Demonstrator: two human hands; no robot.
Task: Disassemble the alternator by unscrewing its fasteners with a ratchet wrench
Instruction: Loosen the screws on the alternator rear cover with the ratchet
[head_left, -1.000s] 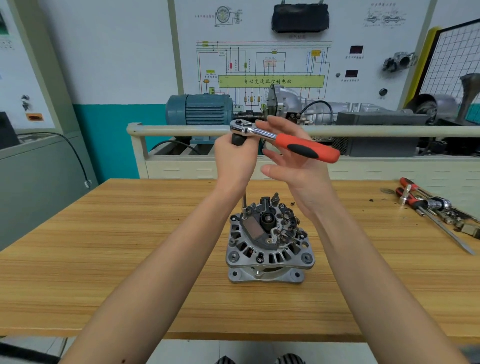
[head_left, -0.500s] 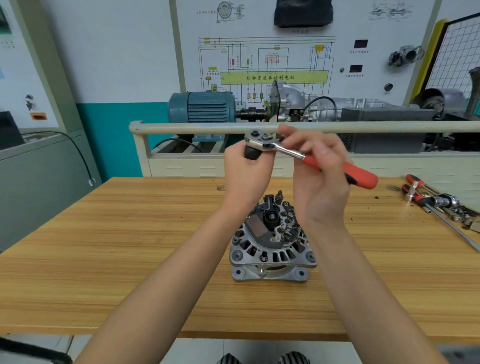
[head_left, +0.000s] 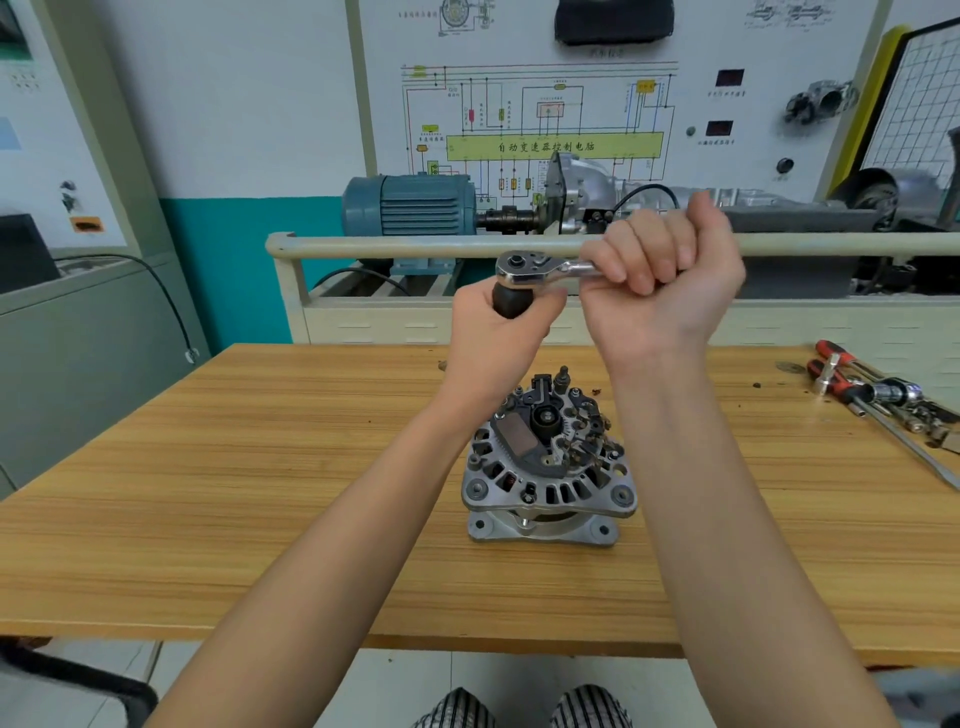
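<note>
The right hand (head_left: 662, 275) curls its fingers round the ratchet (head_left: 540, 270) handle while the left hand (head_left: 501, 332) grips what looks like a black driver beneath its head, the heavy, rigid alternator (head_left: 548, 462) standing on the counter (head_left: 260, 467) well below both, best steadied by its metal housing.

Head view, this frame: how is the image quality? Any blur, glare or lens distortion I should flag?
Head view: even indoor light, soft shadows; wide-angle bending curves the rail and table edges; the right hand looks slightly motion-smeared; small glints on the ratchet wrench head; the alternator is sharp, the tools at right softer.
</note>
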